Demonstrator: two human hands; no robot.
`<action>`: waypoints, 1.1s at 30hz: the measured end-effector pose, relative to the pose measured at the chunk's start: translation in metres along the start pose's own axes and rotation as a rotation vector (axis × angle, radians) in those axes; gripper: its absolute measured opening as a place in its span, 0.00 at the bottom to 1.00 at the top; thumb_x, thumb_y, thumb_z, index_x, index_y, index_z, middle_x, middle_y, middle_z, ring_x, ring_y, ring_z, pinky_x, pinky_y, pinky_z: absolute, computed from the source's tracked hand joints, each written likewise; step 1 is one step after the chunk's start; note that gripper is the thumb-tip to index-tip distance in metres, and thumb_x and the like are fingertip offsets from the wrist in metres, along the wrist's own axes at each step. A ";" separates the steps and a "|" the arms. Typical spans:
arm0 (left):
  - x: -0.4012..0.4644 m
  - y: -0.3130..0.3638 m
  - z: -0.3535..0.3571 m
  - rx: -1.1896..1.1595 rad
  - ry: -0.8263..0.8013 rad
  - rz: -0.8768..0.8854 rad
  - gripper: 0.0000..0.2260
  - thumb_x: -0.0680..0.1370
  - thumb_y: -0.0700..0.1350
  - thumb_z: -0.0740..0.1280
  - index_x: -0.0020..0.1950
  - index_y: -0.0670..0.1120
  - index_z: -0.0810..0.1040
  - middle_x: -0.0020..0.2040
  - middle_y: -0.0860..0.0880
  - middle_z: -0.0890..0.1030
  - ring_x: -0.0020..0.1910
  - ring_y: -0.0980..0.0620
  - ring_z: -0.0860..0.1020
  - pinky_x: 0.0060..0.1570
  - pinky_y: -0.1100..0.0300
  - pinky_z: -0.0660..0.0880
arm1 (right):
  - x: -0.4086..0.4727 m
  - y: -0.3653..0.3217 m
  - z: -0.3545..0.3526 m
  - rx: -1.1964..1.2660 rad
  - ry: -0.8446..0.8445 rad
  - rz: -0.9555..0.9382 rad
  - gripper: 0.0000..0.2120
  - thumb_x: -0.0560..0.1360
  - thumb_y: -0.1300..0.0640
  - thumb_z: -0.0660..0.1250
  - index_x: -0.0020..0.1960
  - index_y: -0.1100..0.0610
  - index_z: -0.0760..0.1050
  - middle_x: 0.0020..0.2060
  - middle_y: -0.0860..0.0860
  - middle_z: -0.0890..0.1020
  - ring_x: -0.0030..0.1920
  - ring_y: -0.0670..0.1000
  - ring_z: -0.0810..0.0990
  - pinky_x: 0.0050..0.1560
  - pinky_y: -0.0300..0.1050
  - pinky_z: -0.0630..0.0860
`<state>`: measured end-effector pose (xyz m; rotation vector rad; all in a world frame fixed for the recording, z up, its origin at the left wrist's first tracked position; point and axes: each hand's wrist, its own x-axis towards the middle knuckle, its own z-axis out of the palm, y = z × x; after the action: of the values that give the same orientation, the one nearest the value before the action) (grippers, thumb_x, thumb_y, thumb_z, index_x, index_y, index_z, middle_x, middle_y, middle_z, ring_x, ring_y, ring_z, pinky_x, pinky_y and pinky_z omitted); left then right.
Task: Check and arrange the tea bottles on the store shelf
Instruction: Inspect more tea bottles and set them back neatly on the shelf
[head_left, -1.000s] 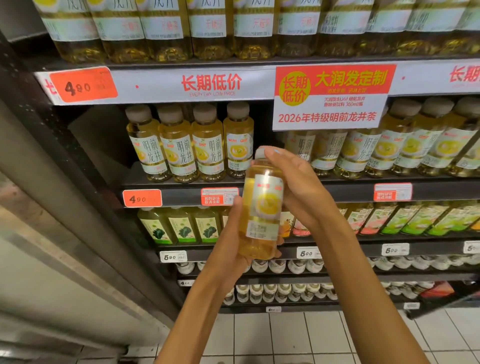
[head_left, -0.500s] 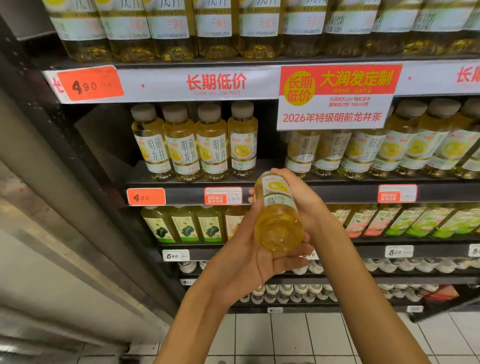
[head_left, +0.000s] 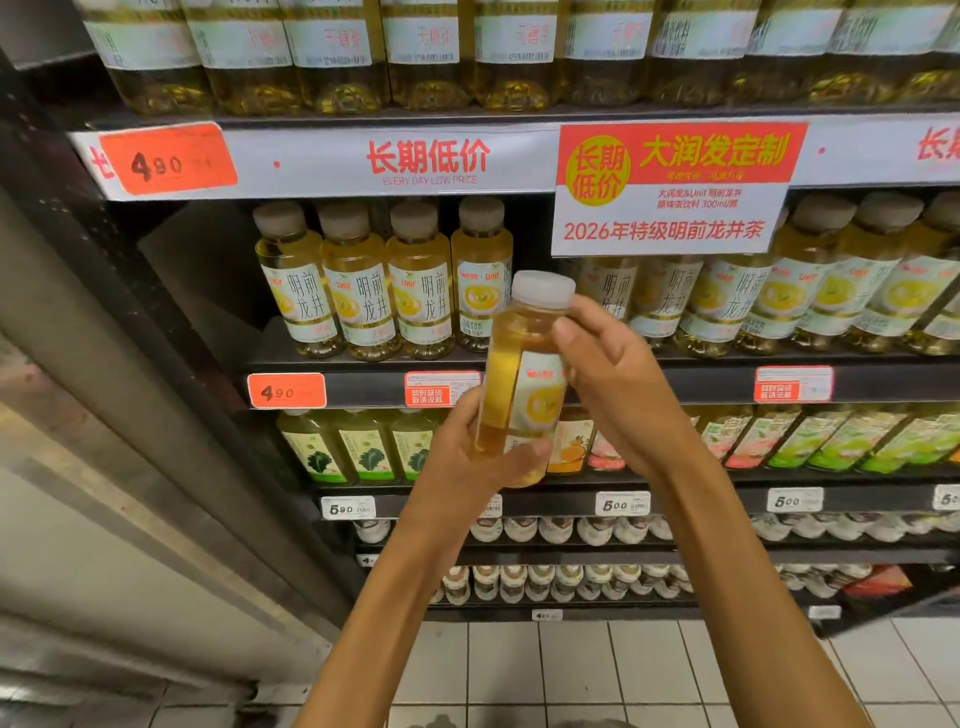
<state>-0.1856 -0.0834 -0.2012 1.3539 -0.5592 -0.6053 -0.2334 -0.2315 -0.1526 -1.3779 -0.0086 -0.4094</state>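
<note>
Before the shelf (head_left: 623, 382), tea bottle (head_left: 522, 374) held upright, base gripped by left hand (head_left: 470, 462), upper body gripped by right hand (head_left: 618, 384) fingers.

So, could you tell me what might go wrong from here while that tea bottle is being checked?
The bottle is in mid-air over the tiled floor, held by the left hand near its base and the right hand at its upper part; a slip would likely drop it. Returning it to the gap in the row could knock the neighbouring bottle over.
</note>
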 end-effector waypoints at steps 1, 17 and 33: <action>0.002 0.000 -0.001 0.007 0.009 0.026 0.23 0.69 0.43 0.76 0.63 0.52 0.75 0.54 0.52 0.83 0.56 0.54 0.80 0.51 0.59 0.78 | -0.002 -0.002 -0.001 -0.005 -0.029 -0.035 0.19 0.76 0.59 0.64 0.66 0.58 0.71 0.58 0.53 0.81 0.60 0.52 0.79 0.56 0.44 0.77; 0.017 -0.018 -0.011 -0.041 -0.038 0.070 0.38 0.63 0.66 0.74 0.66 0.47 0.74 0.60 0.48 0.81 0.60 0.50 0.78 0.56 0.59 0.76 | -0.001 0.004 -0.014 -0.069 -0.134 -0.007 0.32 0.70 0.62 0.74 0.69 0.49 0.65 0.61 0.50 0.79 0.63 0.51 0.77 0.58 0.41 0.75; 0.074 -0.025 0.023 0.662 0.457 0.236 0.31 0.70 0.49 0.75 0.70 0.46 0.68 0.61 0.48 0.70 0.54 0.50 0.75 0.46 0.60 0.76 | 0.045 0.029 -0.001 -0.450 0.496 -0.197 0.32 0.65 0.56 0.79 0.63 0.57 0.66 0.53 0.50 0.80 0.55 0.49 0.80 0.55 0.51 0.79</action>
<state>-0.1499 -0.1534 -0.2216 1.9379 -0.5506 0.1134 -0.1838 -0.2411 -0.1690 -1.6875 0.3772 -0.9535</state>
